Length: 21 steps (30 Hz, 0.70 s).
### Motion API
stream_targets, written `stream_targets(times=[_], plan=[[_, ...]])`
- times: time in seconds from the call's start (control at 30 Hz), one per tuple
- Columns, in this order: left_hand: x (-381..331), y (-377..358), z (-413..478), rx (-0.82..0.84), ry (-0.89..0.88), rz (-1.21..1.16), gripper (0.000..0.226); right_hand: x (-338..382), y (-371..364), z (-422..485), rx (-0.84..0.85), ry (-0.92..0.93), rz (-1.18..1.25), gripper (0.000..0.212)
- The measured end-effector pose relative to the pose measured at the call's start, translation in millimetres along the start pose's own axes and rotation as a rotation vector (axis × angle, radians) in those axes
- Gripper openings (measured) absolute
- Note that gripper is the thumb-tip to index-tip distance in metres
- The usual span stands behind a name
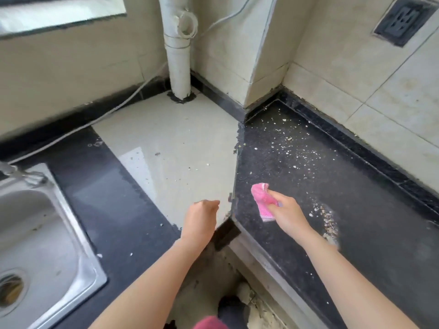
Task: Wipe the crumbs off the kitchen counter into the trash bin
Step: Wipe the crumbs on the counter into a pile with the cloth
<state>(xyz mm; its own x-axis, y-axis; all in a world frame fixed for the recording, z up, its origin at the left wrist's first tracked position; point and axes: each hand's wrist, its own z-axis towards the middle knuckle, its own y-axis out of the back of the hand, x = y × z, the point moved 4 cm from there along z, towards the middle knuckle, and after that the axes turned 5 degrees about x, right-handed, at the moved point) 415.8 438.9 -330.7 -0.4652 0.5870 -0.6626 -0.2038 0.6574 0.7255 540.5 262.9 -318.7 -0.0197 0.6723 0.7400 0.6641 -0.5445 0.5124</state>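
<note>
My right hand grips a folded pink cloth low over the black counter, just right of the seam with the pale corner slab. White crumbs lie scattered over the far part of the black counter. A denser heap of crumbs sits to the right of my right wrist, near the front edge. My left hand hovers with curled fingers over the front of the pale slab and holds nothing. No trash bin is in view.
A steel sink is set in the counter at the left, with a tap base behind it. A white drain pipe rises from the back corner. A white cable runs along the back wall. A wall socket is at the upper right.
</note>
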Motion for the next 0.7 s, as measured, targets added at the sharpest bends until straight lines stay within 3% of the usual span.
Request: stream_targets(times=[0.2, 0.37, 0.47, 0.6, 0.7], plan=[[119, 83, -50, -0.074, 0.12, -0.033, 0.013, 65, -145, -33, 0.088, 0.031, 0.033, 0.041], [191, 127, -74, -0.175, 0.163, -0.021, 0.031, 100, -230, -63, 0.129, 0.12, -0.186, 0.044], [223, 142, -81, -0.247, 0.13, -0.024, 0.022, 115, -276, -86, 0.222, 0.246, -0.287, 0.039], [260, 147, -80, -0.181, 0.215, -0.014, 0.038, 121, -326, -91, 0.281, 0.376, -0.548, 0.034], [270, 145, -80, -0.084, 0.217, -0.007, 0.046, 117, -335, -79, 0.185, 0.564, -0.729, 0.034]])
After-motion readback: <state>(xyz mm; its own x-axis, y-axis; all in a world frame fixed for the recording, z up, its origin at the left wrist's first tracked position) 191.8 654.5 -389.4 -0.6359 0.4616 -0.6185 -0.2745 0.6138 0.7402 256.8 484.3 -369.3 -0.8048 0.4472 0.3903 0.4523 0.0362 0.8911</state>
